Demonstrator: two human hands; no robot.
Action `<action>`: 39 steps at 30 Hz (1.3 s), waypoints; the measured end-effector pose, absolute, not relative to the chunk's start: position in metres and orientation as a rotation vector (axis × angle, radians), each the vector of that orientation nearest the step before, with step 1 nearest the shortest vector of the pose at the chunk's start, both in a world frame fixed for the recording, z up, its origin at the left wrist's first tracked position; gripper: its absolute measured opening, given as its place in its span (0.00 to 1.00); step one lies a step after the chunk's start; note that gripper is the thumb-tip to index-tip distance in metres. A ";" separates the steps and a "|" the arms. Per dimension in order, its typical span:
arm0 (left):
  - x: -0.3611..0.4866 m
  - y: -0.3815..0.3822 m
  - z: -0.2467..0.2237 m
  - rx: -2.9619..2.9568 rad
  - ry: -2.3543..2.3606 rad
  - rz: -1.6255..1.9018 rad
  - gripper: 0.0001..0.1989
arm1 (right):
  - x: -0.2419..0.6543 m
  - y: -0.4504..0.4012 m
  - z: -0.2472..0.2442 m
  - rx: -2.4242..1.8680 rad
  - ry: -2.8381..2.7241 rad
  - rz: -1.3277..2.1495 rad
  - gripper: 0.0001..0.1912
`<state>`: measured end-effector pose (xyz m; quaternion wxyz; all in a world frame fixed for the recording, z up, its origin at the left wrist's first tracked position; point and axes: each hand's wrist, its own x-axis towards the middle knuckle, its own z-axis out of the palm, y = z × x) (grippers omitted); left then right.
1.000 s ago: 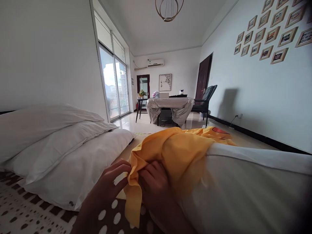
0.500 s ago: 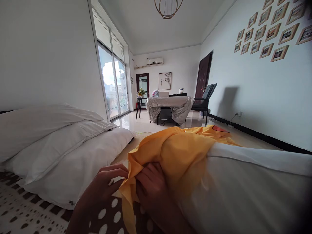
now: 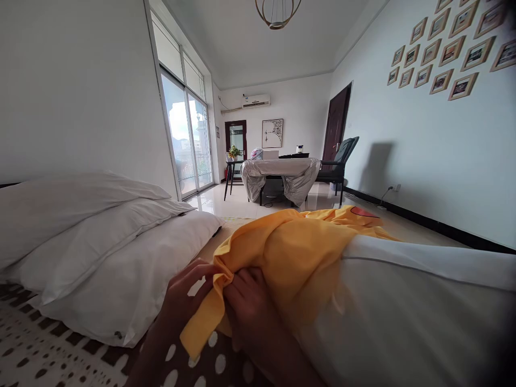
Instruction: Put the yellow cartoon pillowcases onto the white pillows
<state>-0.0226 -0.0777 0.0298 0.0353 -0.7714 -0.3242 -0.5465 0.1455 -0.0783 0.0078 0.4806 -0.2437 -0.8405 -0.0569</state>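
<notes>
Several fingers of the person's left hand (image 3: 187, 287) are pinching a puckered edge of soft yellow cloth (image 3: 300, 242); fingers of the right hand (image 3: 250, 301) are curling together around the folds just beside, tips hidden from me. One flat, ribbon-like flap (image 3: 202, 325) is hanging below, pointing toward the lower left. The cloth's long axis is running from the hands away to the right, creases spreading over the left part of a plump, smooth white cushion (image 3: 407, 309). Brown, white-dotted fabric (image 3: 229, 352) is showing beneath; white pillows (image 3: 116, 279) are slumping at left.
</notes>
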 end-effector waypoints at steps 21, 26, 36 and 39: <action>-0.012 -0.111 0.032 -2.499 -1.147 -1.240 0.14 | 0.146 -0.078 0.005 -0.596 -1.701 -0.048 0.06; -0.011 -0.107 0.028 -2.536 -1.142 -1.440 0.06 | 0.145 -0.079 0.007 -0.571 -1.716 -0.104 0.08; -0.031 -0.091 0.033 -2.915 -1.327 -1.675 0.07 | 0.145 -0.075 0.008 -0.564 -1.849 -0.217 0.10; -0.031 -0.091 0.035 -2.960 -1.359 -1.704 0.08 | 0.145 -0.073 0.006 -0.568 -1.890 -0.234 0.10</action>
